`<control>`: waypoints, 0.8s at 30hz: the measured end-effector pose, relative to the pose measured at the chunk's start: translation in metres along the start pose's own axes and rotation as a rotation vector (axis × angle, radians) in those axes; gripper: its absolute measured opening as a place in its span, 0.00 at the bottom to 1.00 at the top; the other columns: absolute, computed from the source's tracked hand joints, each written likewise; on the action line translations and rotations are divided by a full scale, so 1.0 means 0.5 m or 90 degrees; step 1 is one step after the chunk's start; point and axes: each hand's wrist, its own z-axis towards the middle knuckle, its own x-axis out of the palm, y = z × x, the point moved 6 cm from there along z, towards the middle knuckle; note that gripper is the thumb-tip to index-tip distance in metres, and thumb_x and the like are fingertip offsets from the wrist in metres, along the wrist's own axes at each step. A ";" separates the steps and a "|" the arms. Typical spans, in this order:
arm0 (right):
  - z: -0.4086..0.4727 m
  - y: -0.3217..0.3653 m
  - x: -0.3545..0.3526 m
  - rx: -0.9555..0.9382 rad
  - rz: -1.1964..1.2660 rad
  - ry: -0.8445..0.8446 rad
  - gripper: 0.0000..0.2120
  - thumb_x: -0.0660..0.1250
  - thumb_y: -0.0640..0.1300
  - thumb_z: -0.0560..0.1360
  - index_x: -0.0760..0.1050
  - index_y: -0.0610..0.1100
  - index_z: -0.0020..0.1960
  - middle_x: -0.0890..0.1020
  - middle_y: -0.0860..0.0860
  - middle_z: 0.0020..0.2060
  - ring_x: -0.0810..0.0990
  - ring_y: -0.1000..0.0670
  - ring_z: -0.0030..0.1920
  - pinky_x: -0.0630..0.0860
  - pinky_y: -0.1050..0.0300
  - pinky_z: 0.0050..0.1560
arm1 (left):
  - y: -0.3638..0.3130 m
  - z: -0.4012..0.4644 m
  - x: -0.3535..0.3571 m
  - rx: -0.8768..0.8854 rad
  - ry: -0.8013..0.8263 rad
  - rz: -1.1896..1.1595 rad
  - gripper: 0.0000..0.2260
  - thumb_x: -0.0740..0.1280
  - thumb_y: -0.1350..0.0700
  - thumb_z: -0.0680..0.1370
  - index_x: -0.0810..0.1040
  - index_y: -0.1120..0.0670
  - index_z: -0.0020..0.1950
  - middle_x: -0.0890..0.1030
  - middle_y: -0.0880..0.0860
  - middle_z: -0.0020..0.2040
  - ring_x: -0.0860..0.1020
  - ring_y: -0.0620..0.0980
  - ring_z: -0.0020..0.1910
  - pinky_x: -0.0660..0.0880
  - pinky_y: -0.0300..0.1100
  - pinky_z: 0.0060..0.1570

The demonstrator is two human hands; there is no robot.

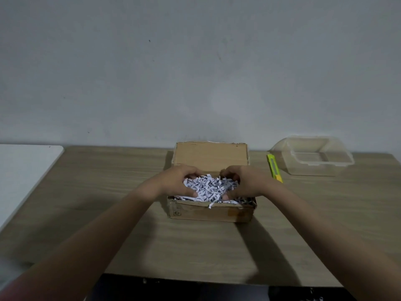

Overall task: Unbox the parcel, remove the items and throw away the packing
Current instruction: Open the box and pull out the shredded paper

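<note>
Head view: left hand (176, 181) and right hand (243, 181), each grip cupped around shredded paper (209, 187) in box (211, 210).

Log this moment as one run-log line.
box open | left hand, right hand gathering shredded paper | cutter, tub aside

2 bare forearms in view, no sleeves visible. Left hand (176, 181) and right hand (245, 181) ungloved; no rings, watch or bracelets visible.

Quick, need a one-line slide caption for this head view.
Both hands, left hand and right hand, gather shredded paper in the open cardboard box.
</note>
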 end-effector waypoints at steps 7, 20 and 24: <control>0.026 -0.008 0.034 0.008 -0.057 0.112 0.41 0.76 0.58 0.64 0.61 0.53 0.72 0.69 0.50 0.70 0.69 0.44 0.68 0.68 0.52 0.63 | 0.009 0.023 0.021 -0.013 0.120 0.128 0.34 0.74 0.54 0.70 0.64 0.42 0.71 0.66 0.48 0.73 0.66 0.49 0.69 0.64 0.47 0.68; 0.045 -0.026 0.060 0.016 0.034 0.088 0.33 0.73 0.52 0.70 0.64 0.48 0.70 0.72 0.47 0.67 0.72 0.44 0.64 0.70 0.52 0.63 | 0.014 0.023 0.045 -0.037 0.182 0.103 0.36 0.69 0.58 0.74 0.54 0.43 0.75 0.60 0.49 0.75 0.62 0.50 0.72 0.62 0.46 0.70; 0.038 -0.027 0.069 0.015 0.067 0.071 0.31 0.72 0.50 0.71 0.64 0.48 0.70 0.73 0.47 0.66 0.73 0.45 0.62 0.70 0.57 0.56 | 0.015 0.019 0.057 -0.062 0.176 0.082 0.35 0.67 0.59 0.75 0.52 0.44 0.76 0.59 0.51 0.75 0.62 0.52 0.72 0.61 0.45 0.70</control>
